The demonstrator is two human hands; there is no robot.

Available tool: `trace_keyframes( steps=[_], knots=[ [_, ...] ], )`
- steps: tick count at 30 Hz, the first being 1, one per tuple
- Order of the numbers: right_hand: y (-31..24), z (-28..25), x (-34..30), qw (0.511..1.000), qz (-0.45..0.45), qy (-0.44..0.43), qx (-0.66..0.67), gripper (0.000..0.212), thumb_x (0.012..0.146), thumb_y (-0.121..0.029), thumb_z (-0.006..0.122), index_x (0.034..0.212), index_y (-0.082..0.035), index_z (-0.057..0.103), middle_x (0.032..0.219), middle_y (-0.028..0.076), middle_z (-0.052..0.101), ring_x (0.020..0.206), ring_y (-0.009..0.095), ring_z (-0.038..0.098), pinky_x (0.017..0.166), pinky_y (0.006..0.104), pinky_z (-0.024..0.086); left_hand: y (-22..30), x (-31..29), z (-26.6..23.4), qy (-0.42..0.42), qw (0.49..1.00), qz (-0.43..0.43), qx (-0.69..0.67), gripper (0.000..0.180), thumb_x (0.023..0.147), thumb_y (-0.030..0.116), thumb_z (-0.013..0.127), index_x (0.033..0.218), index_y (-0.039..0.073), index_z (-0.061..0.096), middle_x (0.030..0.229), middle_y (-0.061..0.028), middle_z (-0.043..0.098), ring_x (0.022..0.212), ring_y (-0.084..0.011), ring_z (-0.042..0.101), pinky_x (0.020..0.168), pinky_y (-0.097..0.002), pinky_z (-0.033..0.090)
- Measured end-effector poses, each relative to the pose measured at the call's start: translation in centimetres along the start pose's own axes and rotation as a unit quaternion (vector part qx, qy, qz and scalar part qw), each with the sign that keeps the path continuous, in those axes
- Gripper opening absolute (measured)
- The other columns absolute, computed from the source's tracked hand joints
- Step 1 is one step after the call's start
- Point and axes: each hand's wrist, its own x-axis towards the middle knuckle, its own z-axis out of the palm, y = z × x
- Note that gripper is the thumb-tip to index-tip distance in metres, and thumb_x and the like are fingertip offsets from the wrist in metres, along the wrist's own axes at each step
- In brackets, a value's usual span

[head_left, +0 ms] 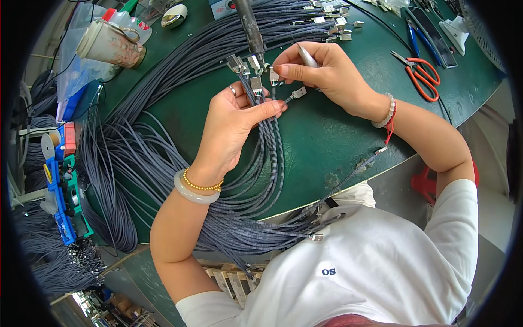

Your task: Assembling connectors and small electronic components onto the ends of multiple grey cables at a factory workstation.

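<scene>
Head view, upper centre: grey braided cables (268,143) run into the left hand (231,114), its fingers closed around the bundle below several metal plugs (256,85). The right hand (327,76) pinches one plug at the thumb tip, also gripping a silver pointed tool (308,56). Orange-handled cutters (426,82) lie upper right, a patterned cup (109,43) upper left.
</scene>
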Motion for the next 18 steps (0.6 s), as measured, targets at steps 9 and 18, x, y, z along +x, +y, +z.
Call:
trace_keyframes(
  steps=[9,18],
  knots=[
    [-0.45,-0.26,-0.23,0.996,0.053,0.015,0.067,0.02,0.08,-0.02,0.062,0.089,-0.001,0.061,0.067,-0.001,0.055,0.058,0.001,0.044,0.049,0.015,0.031,0.08,0.37,0.73,0.005,0.997,0.018,-0.075,0.021,0.074,-0.001,0.063,0.088,-0.001,0.048,0.083,-0.0115,0.06,0.081,-0.0172,0.06,0.077,-0.0253,0.047],
    [-0.2,-0.6,-0.52,0.992,0.093,-0.045,0.076,0.018,0.078,-0.017,0.063,0.084,0.0,0.065,0.098,0.009,0.058,0.065,0.004,0.048,0.052,0.018,0.034,-0.36,0.85,0.46,0.039,0.996,0.037,-0.072,0.024,0.073,-0.003,0.064,0.088,0.001,0.046,0.085,-0.011,0.059,0.082,-0.018,0.06,0.079,-0.0254,0.046]
  ],
)
